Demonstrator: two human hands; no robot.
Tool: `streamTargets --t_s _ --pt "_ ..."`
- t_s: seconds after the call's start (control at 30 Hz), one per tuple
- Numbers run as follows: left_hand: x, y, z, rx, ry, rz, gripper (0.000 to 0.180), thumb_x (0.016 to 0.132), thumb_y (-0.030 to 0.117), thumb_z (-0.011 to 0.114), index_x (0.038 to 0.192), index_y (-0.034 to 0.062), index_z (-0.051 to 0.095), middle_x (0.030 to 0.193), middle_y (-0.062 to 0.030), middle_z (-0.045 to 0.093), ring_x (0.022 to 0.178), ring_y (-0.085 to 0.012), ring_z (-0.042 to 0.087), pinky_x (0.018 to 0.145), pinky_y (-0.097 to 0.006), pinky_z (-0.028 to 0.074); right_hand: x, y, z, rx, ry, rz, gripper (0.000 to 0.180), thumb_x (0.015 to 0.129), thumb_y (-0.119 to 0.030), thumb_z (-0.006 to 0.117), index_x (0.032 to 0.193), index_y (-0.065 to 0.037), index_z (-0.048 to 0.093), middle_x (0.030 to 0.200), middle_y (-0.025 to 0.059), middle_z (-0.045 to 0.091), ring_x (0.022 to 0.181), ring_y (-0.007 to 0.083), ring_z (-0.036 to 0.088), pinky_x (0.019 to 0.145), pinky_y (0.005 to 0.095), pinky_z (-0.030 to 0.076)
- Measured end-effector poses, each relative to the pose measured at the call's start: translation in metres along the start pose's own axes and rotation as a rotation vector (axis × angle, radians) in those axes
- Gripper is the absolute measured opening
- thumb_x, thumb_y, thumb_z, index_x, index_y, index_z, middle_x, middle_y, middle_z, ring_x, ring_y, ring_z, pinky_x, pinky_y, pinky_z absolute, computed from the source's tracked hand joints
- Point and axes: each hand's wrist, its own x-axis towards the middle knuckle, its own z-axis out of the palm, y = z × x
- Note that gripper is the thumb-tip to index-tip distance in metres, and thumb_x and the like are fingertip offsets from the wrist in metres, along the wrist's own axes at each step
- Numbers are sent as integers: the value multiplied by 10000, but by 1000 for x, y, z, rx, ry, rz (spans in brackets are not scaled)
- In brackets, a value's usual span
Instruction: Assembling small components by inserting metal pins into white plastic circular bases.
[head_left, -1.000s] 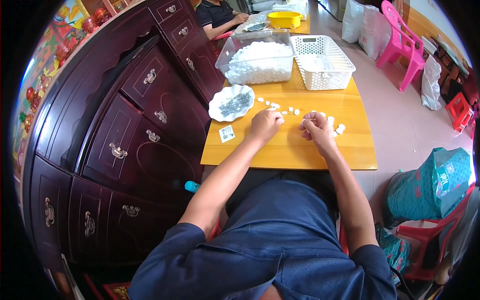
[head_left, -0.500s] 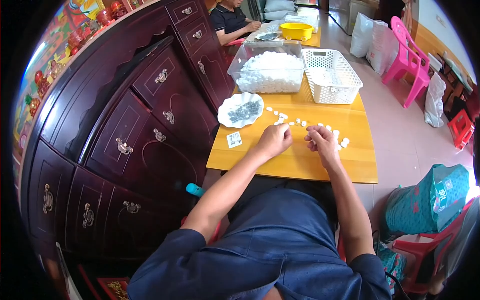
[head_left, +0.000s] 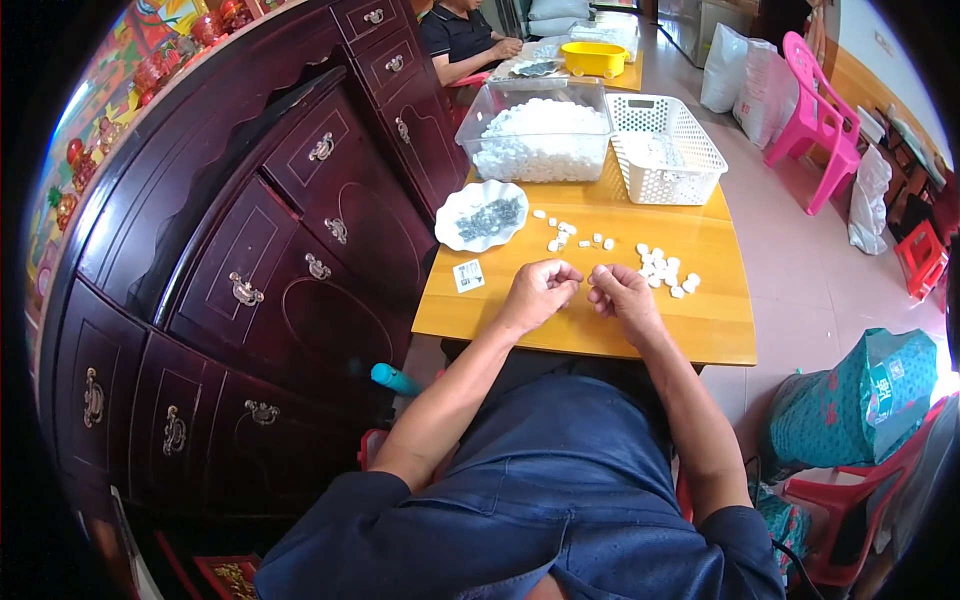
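Observation:
My left hand [head_left: 541, 294] is closed in a pinch over the yellow wooden table [head_left: 480, 318]; what its fingertips hold is too small to make out. Close beside it, my right hand [head_left: 628, 300] pinches a small white piece [head_left: 593, 279] between thumb and finger. The fingertips of the two hands nearly meet. A loose cluster of small white pieces [head_left: 657, 264] lies just beyond my right hand. A few more white pieces [head_left: 562, 233] are scattered past my left hand. A scalloped white dish [head_left: 449, 214] with small dark, greyish bits stands at the left.
At the table's far end, a clear bin [head_left: 535, 165] heaped with white pieces stands beside a white perforated basket [head_left: 690, 185]. A small printed card [head_left: 468, 276] lies near the left edge. Dark wooden cabinets [head_left: 330, 240] line the left. Another person [head_left: 465, 45] sits beyond.
My right hand has moved left from the white cluster toward my left hand, uncovering more pieces. My left hand has come slightly nearer to me and its fingertips have turned toward the right hand.

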Motion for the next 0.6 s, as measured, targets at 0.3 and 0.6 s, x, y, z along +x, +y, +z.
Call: streamTargets --t_s 0.3,0.6 --pt "-5 8 0 -74 56 -36 106 886 -7 622 979 -28 670 802 -20 670 605 -57 578 553 -221 482 -1 3 5 -91 -27 -55 268 981 -305 625 872 -60 629 711 0 619 600 73 539 550 224 421" --pt "-8 0 0 14 20 43 184 875 -23 589 1057 0 589 791 -8 642 613 -45 551 544 -208 443 -2 8 5 -247 -127 -39 193 988 -278 606 918 -99 620 733 -30 621 624 51 552 552 210 422"
